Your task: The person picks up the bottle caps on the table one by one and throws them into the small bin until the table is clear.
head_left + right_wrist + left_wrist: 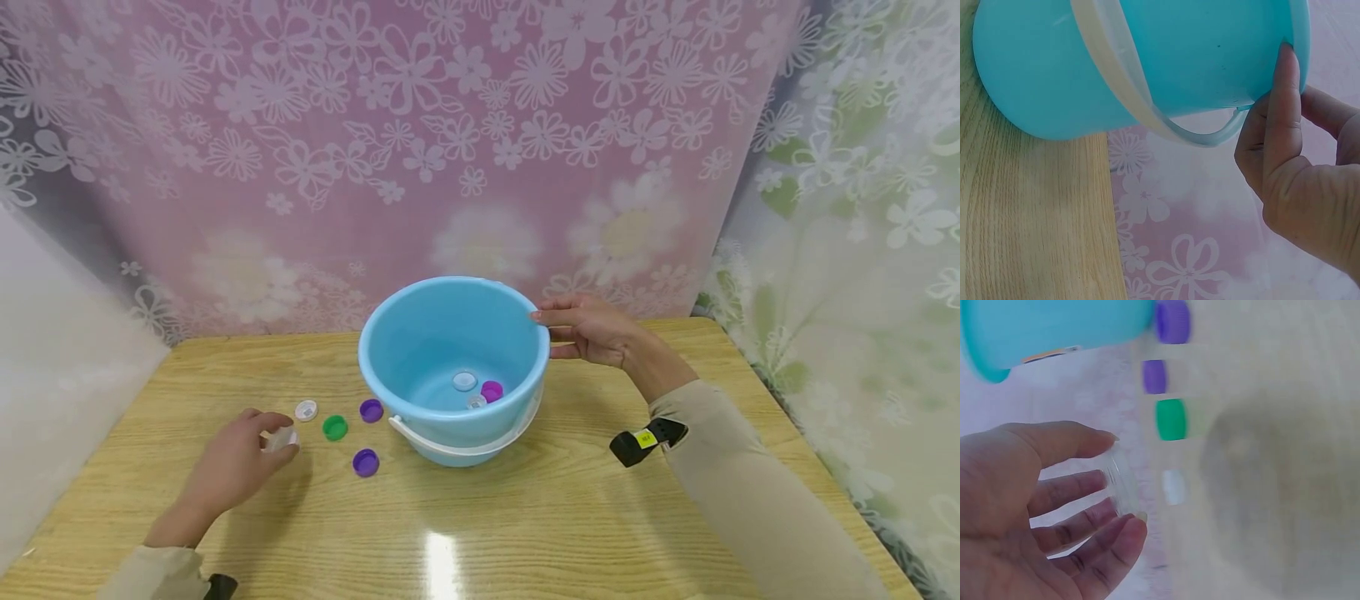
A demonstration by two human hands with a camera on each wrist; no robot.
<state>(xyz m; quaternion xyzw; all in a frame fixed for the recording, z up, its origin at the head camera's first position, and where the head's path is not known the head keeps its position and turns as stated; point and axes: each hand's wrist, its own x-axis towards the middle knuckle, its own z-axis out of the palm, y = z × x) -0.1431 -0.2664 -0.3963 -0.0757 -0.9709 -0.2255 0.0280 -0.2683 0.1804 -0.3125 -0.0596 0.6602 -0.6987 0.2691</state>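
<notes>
My left hand (238, 461) holds a clear plastic cap (1122, 481) between thumb and fingertips, above the left part of the table. Near it on the wood lie a white cap (306, 410), a green cap (335, 427) and two purple caps, one farther back (371, 410) and one nearer (365, 462). A light blue bucket (457, 429) stands upright at the middle. Inside, on its bottom, rest a magenta cap (491, 391) and two whitish caps, one of them a round lid (464, 381). My right hand (592, 332) grips the bucket's right rim with its fingertips.
A white handle (468, 451) hangs down across the bucket's front. The wooden table (570, 517) ends at the back against a pink flowered curtain (450, 167). Another flowered curtain (862, 292) borders the right side. A black strap (637, 446) sits on the right wrist.
</notes>
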